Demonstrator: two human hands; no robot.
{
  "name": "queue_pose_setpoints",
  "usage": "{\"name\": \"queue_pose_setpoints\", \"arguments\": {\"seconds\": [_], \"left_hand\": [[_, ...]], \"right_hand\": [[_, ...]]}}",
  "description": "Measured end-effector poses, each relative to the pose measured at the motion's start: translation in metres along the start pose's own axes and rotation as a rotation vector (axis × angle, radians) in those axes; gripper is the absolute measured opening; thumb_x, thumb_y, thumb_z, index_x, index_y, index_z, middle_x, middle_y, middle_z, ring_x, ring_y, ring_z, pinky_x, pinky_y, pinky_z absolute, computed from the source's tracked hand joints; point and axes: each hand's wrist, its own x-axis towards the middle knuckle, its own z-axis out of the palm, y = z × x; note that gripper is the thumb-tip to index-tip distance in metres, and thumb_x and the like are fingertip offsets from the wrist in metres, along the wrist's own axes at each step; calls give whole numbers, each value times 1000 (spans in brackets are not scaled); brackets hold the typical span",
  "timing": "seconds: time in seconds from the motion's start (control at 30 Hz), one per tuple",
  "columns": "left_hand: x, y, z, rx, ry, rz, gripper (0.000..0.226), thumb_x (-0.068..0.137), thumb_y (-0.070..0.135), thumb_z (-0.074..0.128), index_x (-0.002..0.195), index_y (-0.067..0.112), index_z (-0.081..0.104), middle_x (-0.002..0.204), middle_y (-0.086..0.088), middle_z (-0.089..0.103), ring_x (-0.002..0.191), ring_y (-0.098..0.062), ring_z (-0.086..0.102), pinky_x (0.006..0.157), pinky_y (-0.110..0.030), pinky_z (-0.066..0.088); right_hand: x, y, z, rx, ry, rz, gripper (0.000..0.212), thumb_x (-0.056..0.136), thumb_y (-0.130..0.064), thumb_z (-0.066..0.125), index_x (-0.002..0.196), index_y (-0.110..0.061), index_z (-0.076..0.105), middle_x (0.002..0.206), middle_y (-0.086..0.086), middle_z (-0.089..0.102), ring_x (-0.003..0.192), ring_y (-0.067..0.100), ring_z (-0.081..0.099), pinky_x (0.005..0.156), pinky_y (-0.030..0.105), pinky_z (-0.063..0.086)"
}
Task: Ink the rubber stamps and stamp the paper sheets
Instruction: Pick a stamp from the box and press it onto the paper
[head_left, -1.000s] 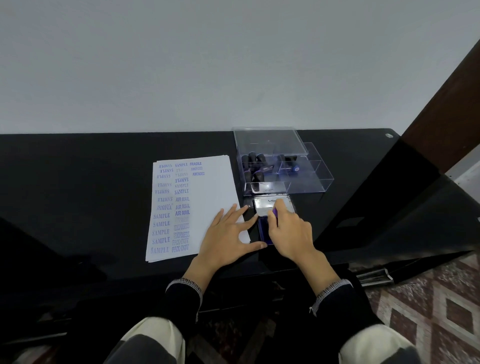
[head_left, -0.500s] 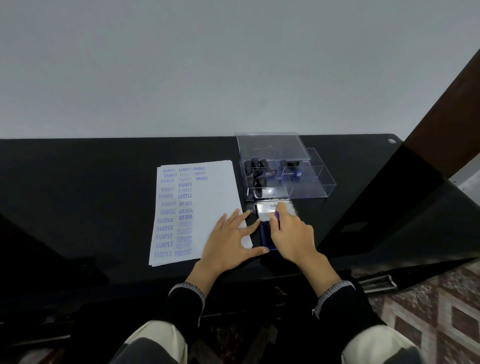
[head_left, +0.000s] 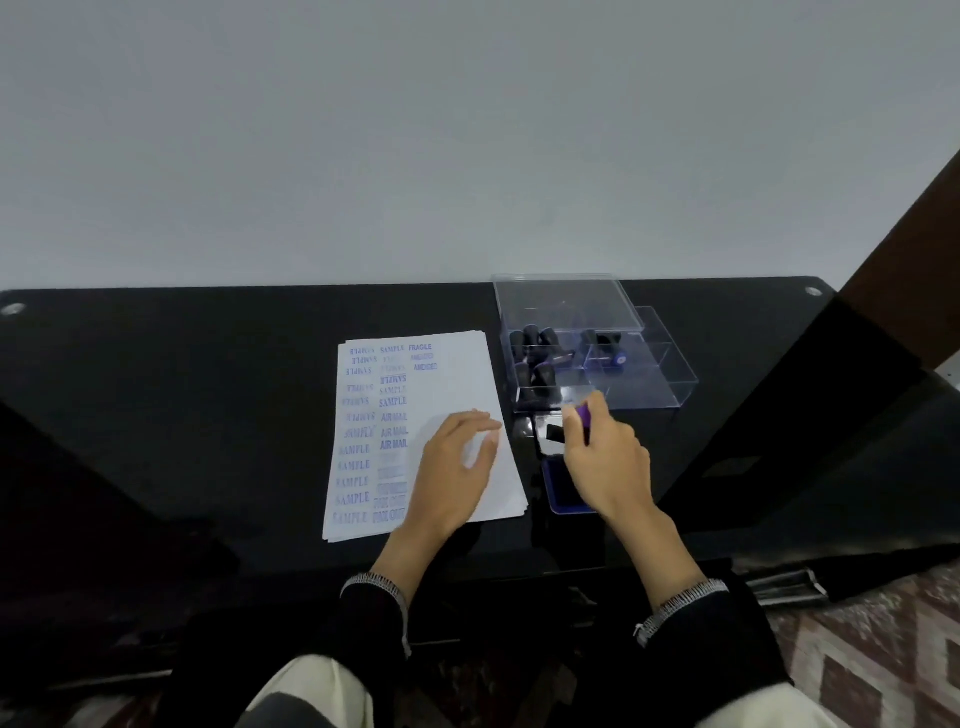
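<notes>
Head: stamp (head_left: 583, 415) pinched in right hand (head_left: 605, 462) fingertips above ink pad (head_left: 560, 491).

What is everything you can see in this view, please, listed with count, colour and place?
paper sheets: small stack, white with blue stamp marks, table centre
ink pad: one, blue, open, right of the sheets
clear box: one, transparent, behind the pad, lid set on its back left part
rubber stamps: several, black, inside the box
stamp: one, purple-topped, above the pad
table: one, glossy black
left hand: on the sheets
right hand: its fingers hold the stamp
</notes>
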Motion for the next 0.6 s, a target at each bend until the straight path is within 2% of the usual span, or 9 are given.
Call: {"name": "queue_pose_setpoints", "arguments": {"seconds": [0.07,0.1,0.13,0.2,0.3,0.37,0.6], "left_hand": [[9,-1,-17,16,172,-50,18,97,12,53,103,22,66,114,7,61,109,-3,53,94,-3,34],[14,-4,-27,34,241,-96,19,97,9,51,103,20,65,114,5,60,108,-7,54,91,0,32],[19,-9,-37,53,294,-147,20,96,6,51,104,18,64,116,4,59,110,-10,54,91,-3,34],[26,-23,-56,104,333,-252,24,94,4,51,110,17,63,125,0,54,116,-16,51,95,-17,41],[29,-41,-75,204,321,-390,30,94,6,52,122,15,58,140,-4,42,128,-22,43,93,-24,37],[29,-47,-79,241,315,-425,32,94,9,53,126,15,56,145,-5,38,131,-23,42,92,-25,37],[22,-43,-72,294,354,-409,31,93,9,56,123,14,57,133,-3,52,116,-19,51,79,-26,43]], "right_hand": [[7,-17,7,220,4,-3,21,101,-35,35,89,-18,42,69,0,54,64,16,52,60,35,39],[12,-26,14,351,-7,16,21,101,-33,35,90,-17,43,70,2,53,64,16,51,62,35,41],[17,-33,22,482,-20,44,21,102,-31,36,92,-15,44,72,4,53,65,16,49,62,35,42],[24,-44,38,631,-57,103,22,103,-29,34,97,-10,45,77,8,53,67,15,47,62,33,41],[26,-49,57,645,-118,130,25,103,-30,30,100,-9,43,79,7,52,69,15,47,61,26,40],[24,-49,63,631,-138,139,25,104,-31,28,100,-10,42,79,6,52,69,15,47,61,26,40],[20,-49,69,632,-101,151,22,104,-30,28,98,-15,43,83,6,55,69,14,49,59,23,40]]}}
